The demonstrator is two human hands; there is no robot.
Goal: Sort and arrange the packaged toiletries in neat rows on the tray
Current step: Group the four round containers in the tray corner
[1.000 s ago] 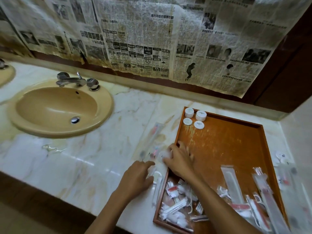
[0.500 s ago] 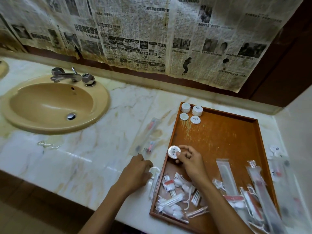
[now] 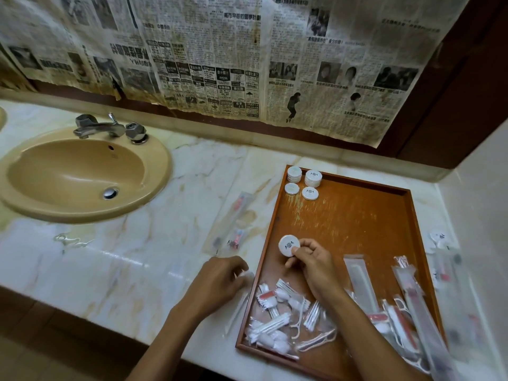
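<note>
Right hand (image 3: 313, 266) pinches with curled fingers; left hand (image 3: 220, 281) rests knuckles-up, fingers curled under.

Beige sink (image 3: 24, 199), chrome tap (image 3: 110, 129), wall newspaper (image 3: 220, 64)

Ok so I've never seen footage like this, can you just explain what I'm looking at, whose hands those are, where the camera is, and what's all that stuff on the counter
There is no machine here. A person wears one wide-angle camera on the head, looking forward and down, so the two arms coming in from the bottom are their own.

They stand at a marble counter with a tan sink and newspaper hung on the wall behind.

A wooden tray holds small round white packets in its far left corner and a loose pile of clear-wrapped toiletries near the front. More long wrapped packs lie on the counter on either side of the tray.

The right hand pinches one round white packet over the tray. The left hand is on clear wrapped items at the tray's left edge; its grip is blurred.
</note>
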